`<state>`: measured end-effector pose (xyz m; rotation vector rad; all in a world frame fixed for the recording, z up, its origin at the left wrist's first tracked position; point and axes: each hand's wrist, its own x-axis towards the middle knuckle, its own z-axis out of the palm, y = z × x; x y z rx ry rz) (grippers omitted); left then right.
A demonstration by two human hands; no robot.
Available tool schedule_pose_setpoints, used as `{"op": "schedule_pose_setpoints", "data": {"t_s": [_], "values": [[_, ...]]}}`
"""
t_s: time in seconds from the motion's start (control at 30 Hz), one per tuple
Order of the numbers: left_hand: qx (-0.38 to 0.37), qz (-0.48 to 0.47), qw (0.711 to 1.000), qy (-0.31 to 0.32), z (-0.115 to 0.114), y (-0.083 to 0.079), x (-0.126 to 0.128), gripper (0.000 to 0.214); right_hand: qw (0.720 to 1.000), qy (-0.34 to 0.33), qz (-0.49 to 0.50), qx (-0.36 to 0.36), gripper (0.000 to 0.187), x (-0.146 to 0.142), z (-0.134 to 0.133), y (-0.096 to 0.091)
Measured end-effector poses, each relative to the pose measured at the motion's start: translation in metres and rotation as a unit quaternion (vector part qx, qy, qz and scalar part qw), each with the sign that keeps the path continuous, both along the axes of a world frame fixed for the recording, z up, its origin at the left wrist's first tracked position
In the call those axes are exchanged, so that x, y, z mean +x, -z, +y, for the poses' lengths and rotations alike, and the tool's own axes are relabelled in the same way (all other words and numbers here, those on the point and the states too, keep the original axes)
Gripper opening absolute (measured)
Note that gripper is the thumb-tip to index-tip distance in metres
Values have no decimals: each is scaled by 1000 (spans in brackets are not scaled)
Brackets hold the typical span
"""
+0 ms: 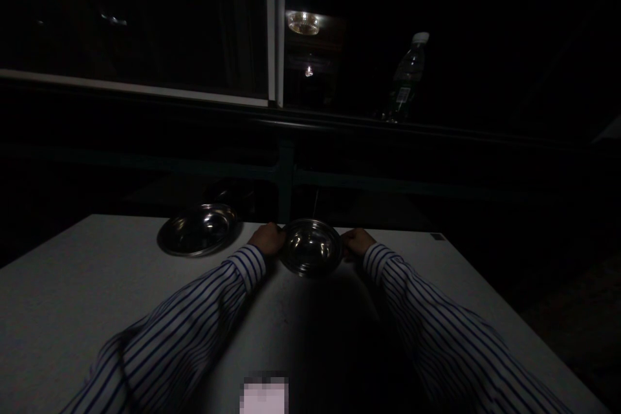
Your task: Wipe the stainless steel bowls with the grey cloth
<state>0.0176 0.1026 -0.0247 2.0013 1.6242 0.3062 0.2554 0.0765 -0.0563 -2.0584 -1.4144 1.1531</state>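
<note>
A small round steel bowl [310, 247], shiny and reflective inside, is gripped at its rim from 2 sides, with the fingers of the left hand [268, 239] and the right hand [357, 241] curled closed on it. It is held at the middle of the far edge of the bench [72, 284]. A shallow steel plate [198, 230] lies near the left hand.

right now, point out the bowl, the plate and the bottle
bowl [310, 247], head view, on its shiny inside
plate [198, 231], head view, on its middle
bottle [406, 77], head view, on its body below the cap
</note>
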Motion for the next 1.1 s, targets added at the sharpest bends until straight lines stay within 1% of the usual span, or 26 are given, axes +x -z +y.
{"op": "schedule_pose_setpoints", "data": {"t_s": [0.13,0.23,0.3,0.4,0.53,0.63,0.77,0.93,1.1], "values": [[-7,-74,997,-27,2,9,-7,31,1000,8,19,2,21,-1,-2,-2],[-38,-157,987,-25,1,18,-12,30,999,8,36,3,20,-1,-4,-4],[-66,-223,972,-18,-2,24,-15,30,999,4,52,2,18,-1,-8,-6],[-111,-315,942,-21,-8,32,-19,33,997,-2,83,5,13,-2,-14,-8],[-145,-400,904,-33,-16,41,-24,38,992,6,123,22,14,-2,-20,-9],[-148,-434,887,-41,-18,46,-25,42,989,17,144,30,15,-2,-21,-8],[-152,-456,875,-53,-18,50,-24,48,986,28,162,34,17,-2,-21,-6],[-153,-469,867,-64,-16,51,-22,44,984,38,172,34,19,-2,-21,-5],[-160,-479,860,-73,-17,52,-23,45,983,40,174,39,15,-1,-20,-3]]}}
